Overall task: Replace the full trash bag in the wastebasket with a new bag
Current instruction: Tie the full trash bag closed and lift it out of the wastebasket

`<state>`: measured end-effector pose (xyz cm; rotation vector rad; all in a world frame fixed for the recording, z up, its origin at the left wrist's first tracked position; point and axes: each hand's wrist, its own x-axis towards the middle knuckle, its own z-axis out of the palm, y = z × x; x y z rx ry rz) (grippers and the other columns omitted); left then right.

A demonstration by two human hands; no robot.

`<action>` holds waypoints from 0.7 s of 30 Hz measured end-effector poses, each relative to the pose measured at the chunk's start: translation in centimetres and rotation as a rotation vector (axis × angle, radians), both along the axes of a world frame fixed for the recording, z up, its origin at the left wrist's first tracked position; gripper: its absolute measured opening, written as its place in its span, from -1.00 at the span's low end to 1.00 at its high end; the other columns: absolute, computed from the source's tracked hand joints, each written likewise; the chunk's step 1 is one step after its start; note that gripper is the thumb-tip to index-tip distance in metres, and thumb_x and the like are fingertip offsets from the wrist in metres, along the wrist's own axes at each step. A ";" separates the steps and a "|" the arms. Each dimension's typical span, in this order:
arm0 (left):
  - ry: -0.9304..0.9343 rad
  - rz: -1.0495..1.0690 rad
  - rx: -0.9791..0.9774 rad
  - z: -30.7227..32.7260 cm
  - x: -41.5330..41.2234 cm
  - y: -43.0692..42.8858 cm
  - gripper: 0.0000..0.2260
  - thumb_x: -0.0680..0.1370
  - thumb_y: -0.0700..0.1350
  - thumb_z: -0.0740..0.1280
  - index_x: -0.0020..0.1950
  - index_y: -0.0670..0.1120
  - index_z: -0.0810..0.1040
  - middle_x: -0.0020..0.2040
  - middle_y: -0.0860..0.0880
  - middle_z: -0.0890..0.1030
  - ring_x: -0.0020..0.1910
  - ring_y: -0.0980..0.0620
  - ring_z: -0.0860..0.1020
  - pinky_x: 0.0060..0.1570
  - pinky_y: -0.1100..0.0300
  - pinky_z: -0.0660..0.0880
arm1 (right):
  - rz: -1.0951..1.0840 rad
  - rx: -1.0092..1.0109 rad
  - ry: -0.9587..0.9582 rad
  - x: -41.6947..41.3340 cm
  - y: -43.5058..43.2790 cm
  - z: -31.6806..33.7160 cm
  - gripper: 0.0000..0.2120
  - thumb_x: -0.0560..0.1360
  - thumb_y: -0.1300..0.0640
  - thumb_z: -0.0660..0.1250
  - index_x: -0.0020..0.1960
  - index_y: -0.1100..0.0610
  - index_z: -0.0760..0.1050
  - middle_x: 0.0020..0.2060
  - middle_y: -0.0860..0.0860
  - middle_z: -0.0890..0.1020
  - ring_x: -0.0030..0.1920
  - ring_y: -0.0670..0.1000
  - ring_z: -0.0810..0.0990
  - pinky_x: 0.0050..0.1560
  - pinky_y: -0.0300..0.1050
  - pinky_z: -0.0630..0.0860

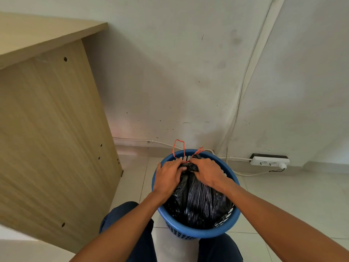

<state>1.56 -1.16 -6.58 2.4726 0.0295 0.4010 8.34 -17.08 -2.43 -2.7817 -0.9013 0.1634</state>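
Room: pale tiled floor (283,201) meeting a scuffed white wall (170,82), seen from above by a person crouching or sitting close to it.
Surface: light wood desk (47,120) on the left, its side panel dotted with small dark holes, standing well apart from the basket.
Wall fittings: white power strip (269,160) low on the wall at right, with one plug in it; thin white cables (243,95) run up the wall and along the skirting.
Wastebasket: round blue plastic wastebasket (198,232) with a perforated side, standing on the floor between the person's knees, near the wall.
Trash bag: black trash bag (200,203) sits inside the wastebasket, filling most of it; its top is gathered into a bunched neck at the far side of the rim.
Drawstring: red drawstring loops (178,148) rise from the gathered neck, sticking up above the far rim.
Left hands: the left hand (167,178) curls closed around the left side of the bag's neck, thumb pressing on the bunched plastic.
Right hands: the right hand (208,172) closes on the right side of the same neck, fingers wrapped over the plastic; the two hands almost touch.
Legs: dark blue trousers (139,233) show at the bottom, on either side of the basket.
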 end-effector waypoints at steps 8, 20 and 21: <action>0.025 -0.030 -0.290 0.0 0.9 -1.1 -0.85 0.63 -0.24 0.25 0.08 -0.01 0.54 0.02 0.06 0.62 -0.02 0.14 0.58 0.02 0.07 0.56 | 0.110 0.069 0.288 0.5 -0.8 1.0 -0.45 0.48 -0.08 0.45 0.38 0.08 0.40 0.21 0.03 0.54 0.17 0.08 0.50 -0.06 -0.11 0.30; 0.073 -0.209 -0.330 -0.8 -0.9 1.0 -0.88 0.57 -0.16 0.39 0.07 -0.07 0.69 0.10 0.11 0.68 0.11 0.26 0.57 0.12 0.46 0.40 | 0.031 0.124 0.217 0.5 -0.3 -0.3 -0.64 0.53 -0.13 0.36 0.25 0.01 0.52 0.14 0.01 0.61 0.10 0.08 0.58 0.01 -0.05 0.45; 0.100 -0.224 -0.340 -0.6 -1.0 1.3 -0.88 0.56 -0.15 0.39 0.05 -0.05 0.70 0.11 0.14 0.67 0.13 0.28 0.57 0.13 0.47 0.39 | 0.033 0.102 0.229 0.5 -0.2 -0.2 -0.62 0.52 -0.12 0.38 0.27 0.02 0.51 0.16 0.02 0.61 0.12 0.09 0.57 0.04 -0.05 0.45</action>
